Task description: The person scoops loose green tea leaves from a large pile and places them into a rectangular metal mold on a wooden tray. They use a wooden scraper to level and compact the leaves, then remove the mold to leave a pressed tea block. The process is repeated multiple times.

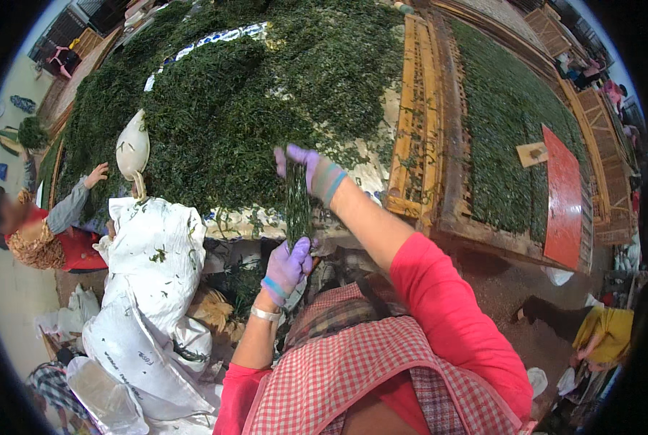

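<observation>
A dark green bundle of leafy strands (298, 204) hangs between my two gloved hands, over the near edge of a table. My left hand (287, 267), in a purple and grey knit glove, is closed around its lower end. My right hand (310, 166), gloved alike, is at the bundle's upper end with fingers partly spread; whether it grips the strands cannot be told. Beyond lies a large heap of dark green leaves (220, 114) on a pale, patterned surface.
White woven sacks (153, 255) stand at the left, beside a co-worker (47, 234) reaching over the heap. A white scoop-like object (132, 147) lies above the sacks. At right are a wooden rack (413, 109), a leaf-filled tray (511, 125) and a red board (564, 201).
</observation>
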